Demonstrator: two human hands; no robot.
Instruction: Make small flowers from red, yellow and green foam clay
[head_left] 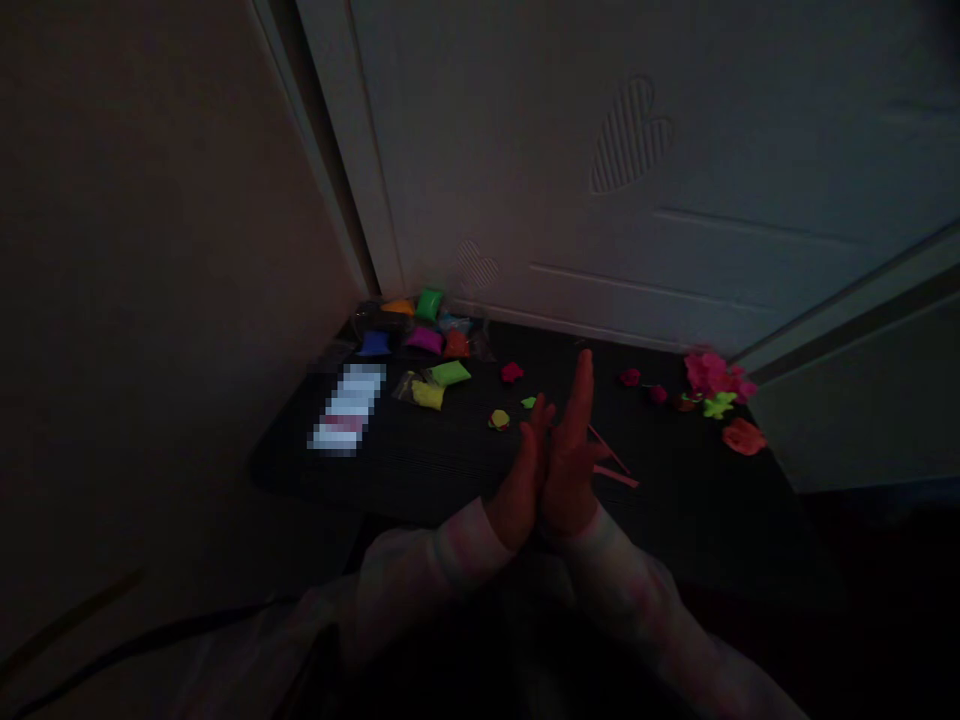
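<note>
My left hand [516, 492] and my right hand [569, 482] meet palm to palm above the front middle of the dark table. Their fingers are stretched out and point up and away from me. Whatever may lie between the palms is hidden. Just beyond the left fingers are a small yellow and red layered clay piece [499, 420], a little green piece [529, 403] and a crimson clay flower [512, 372]. Beside my right hand lie thin pinkish strips [616, 476], partly covered by it.
Several bags of coloured clay, among them a green bag [429, 304] and a yellow bag [427, 396], lie at the back left of the dark table [420, 465]. A blurred white rectangle [347, 408] is near them. Pink flowers [712, 373] sit at right. A white panel [525, 150] rises behind.
</note>
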